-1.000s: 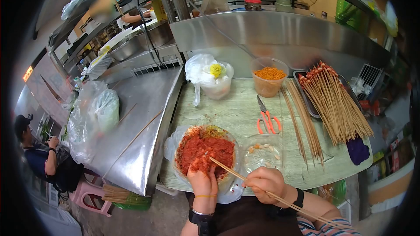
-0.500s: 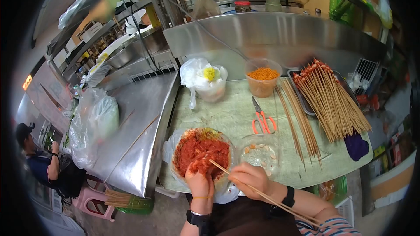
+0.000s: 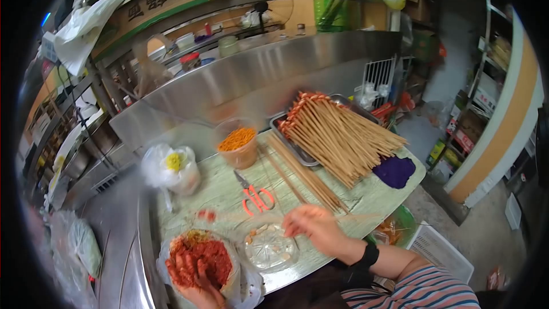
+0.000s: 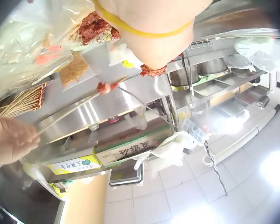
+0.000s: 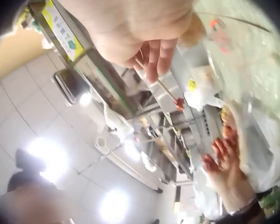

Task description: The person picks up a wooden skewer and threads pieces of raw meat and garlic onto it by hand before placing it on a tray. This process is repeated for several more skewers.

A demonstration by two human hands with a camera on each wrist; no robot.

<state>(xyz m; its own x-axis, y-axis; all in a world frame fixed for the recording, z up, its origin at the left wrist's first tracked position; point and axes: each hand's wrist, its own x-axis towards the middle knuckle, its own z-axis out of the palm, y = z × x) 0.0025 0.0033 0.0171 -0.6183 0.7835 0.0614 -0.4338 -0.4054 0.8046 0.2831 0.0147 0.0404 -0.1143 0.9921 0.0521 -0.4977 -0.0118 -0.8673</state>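
Observation:
Over the table my right hand [image 3: 317, 229] pinches a thin bamboo skewer [image 4: 70, 114]. A lump of red-coated meat [image 4: 105, 87] sits on its tip, blurred in the head view. The skewer lies roughly level above the clear plastic tub [image 3: 271, 249], which has a few pale pieces inside. My left hand [image 3: 197, 283] is at the bowl of red marinated meat [image 3: 220, 260], at lower left. Its fingers [image 5: 219, 147] are loosely spread and coated red, with no skewer in them.
Orange-handled scissors [image 3: 258, 200] lie behind the tub. Beyond them are a tub of orange shreds [image 3: 237, 157], a bagged white container [image 3: 186, 174] and loose bare skewers [image 3: 306, 174]. A tray [image 3: 309, 160] piled with meat skewers stands at back right, a purple cloth [image 3: 394, 171] beside it.
The head view has turned right. My right hand has carried the skewer, with meat on its tip, away from the bowl to the right. The left hand has let go and its fingers have spread.

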